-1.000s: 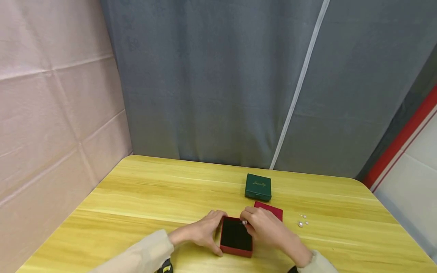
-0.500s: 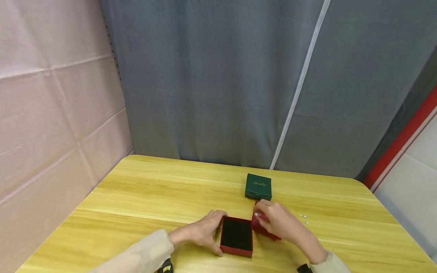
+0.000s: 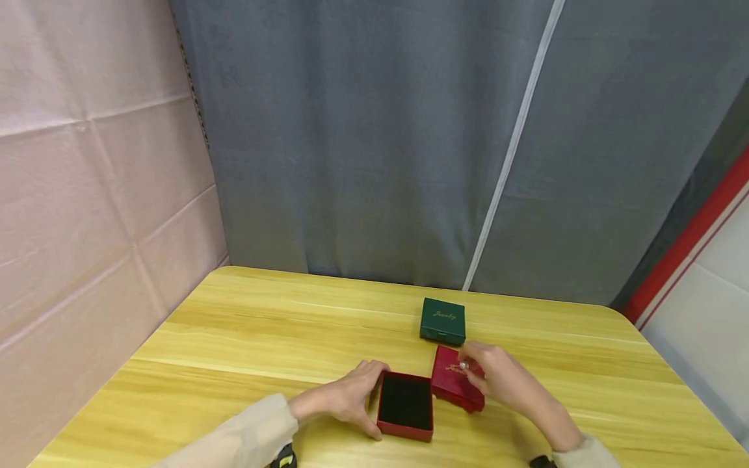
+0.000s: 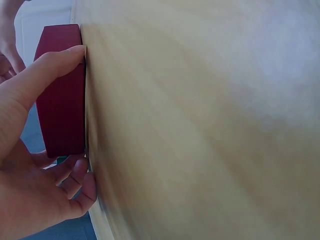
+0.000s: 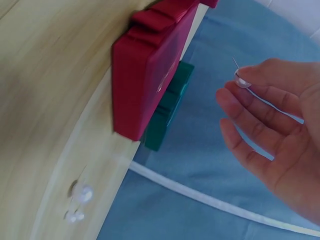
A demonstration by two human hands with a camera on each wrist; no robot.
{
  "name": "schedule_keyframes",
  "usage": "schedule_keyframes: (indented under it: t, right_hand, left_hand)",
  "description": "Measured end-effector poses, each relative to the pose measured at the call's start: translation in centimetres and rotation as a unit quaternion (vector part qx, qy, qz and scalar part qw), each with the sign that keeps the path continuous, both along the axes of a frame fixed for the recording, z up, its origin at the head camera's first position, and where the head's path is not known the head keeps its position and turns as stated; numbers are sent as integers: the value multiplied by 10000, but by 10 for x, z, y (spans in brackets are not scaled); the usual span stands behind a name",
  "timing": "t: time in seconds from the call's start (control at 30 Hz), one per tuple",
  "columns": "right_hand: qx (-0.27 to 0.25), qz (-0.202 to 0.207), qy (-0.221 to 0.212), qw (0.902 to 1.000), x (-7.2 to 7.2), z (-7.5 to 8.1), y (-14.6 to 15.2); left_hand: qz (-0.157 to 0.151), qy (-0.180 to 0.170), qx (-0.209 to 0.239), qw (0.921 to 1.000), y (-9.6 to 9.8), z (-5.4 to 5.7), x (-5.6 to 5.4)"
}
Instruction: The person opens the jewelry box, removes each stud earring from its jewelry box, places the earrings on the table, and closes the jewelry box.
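Note:
My left hand (image 3: 348, 395) holds the open base of a red jewelry box (image 3: 405, 434), thumb at its near corner and fingers at its far one. A black pad (image 3: 405, 403) fills the base. In the left wrist view, the thumb lies across the box's red side wall (image 4: 62, 110). Thumb and fingertips of my right hand (image 3: 503, 383) pinch a pearl stud earring (image 5: 242, 81), its thin pin sticking up in the right wrist view. That hand hovers over the right part of the red lid (image 3: 446, 385), which has gold lettering and a ribbon bow (image 5: 155, 20).
A dark green jewelry box (image 3: 443, 318), shut, sits behind the red lid. More pearl earrings (image 5: 82, 194) lie on the wooden table (image 3: 281, 338) to the lid's right; in the head view my right hand hides them. A grey curtain (image 3: 374, 143) hangs behind the table.
Carrying the pearl earring, my right hand has moved right, from above the black pad to above the red lid, uncovering the lid's lettering. My left hand stays at the box base.

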State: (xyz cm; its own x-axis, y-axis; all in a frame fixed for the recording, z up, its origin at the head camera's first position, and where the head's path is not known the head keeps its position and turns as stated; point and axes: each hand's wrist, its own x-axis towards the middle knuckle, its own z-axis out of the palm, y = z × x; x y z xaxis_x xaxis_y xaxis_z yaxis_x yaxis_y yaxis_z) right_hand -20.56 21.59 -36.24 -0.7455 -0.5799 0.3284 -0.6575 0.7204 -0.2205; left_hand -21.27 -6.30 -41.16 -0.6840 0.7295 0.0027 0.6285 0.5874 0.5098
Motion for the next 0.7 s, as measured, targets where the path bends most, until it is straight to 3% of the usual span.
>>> schedule_keyframes:
  t: [0.43,0.7]
  right_hand:
    - [6,-348,-79,9994,1,-6,26]
    - [-23,-254,11,9997,-1,-11,43]
  left_hand:
    - [15,-69,1,10000,-1,1,0]
    - [11,-73,8,10000,-1,0,1]
